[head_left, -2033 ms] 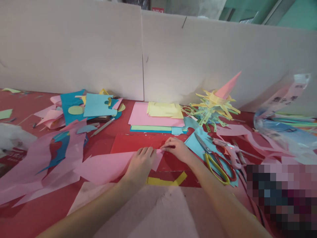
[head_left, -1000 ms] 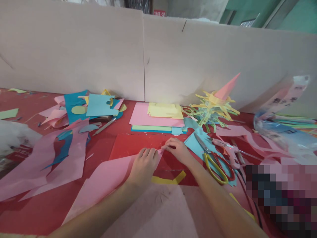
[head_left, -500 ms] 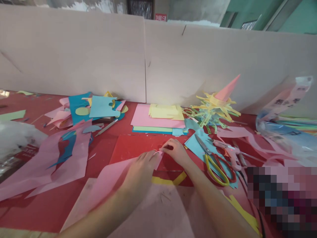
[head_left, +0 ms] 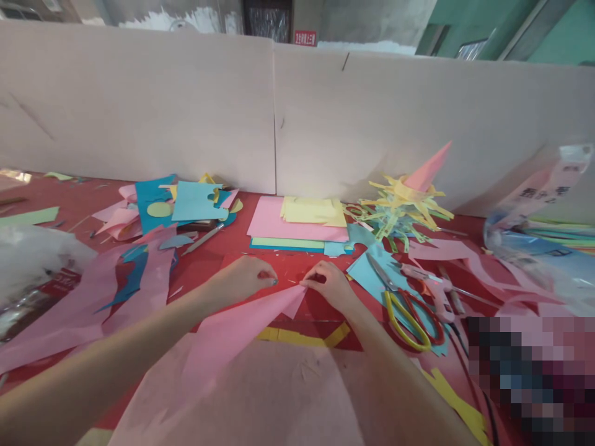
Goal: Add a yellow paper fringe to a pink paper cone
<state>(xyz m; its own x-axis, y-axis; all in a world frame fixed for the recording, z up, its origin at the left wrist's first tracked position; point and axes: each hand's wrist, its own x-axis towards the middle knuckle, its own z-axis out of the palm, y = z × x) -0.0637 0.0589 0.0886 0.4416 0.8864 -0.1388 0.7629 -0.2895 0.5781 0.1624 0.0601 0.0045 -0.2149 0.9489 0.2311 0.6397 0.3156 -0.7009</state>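
A sheet of pink paper (head_left: pixel 242 322), partly rolled into a cone shape, slants across the board in front of me. Its pointed end is pinched between the thumb and forefinger of my right hand (head_left: pixel 328 282). A loose corner of the sheet sticks out below that grip. My left hand (head_left: pixel 246 277) hovers just above and left of the paper, apart from it. Thumb and forefinger there curl together at the tips; a small dark spot shows at them, too small to name.
Scissors (head_left: pixel 409 319) and a pink glue gun (head_left: pixel 434 288) lie to the right on blue paper. Behind them stands a paper piece with a pink cone (head_left: pixel 430 168). Stacked coloured sheets (head_left: pixel 264 220) lie ahead. Scraps and a utility knife (head_left: pixel 203 238) are left. A white panel (head_left: pixel 186 105) stands behind.
My left hand has come off the pink paper and moved up and left. The right hand keeps its pinch at the tip. The paper's rolled form now shows.
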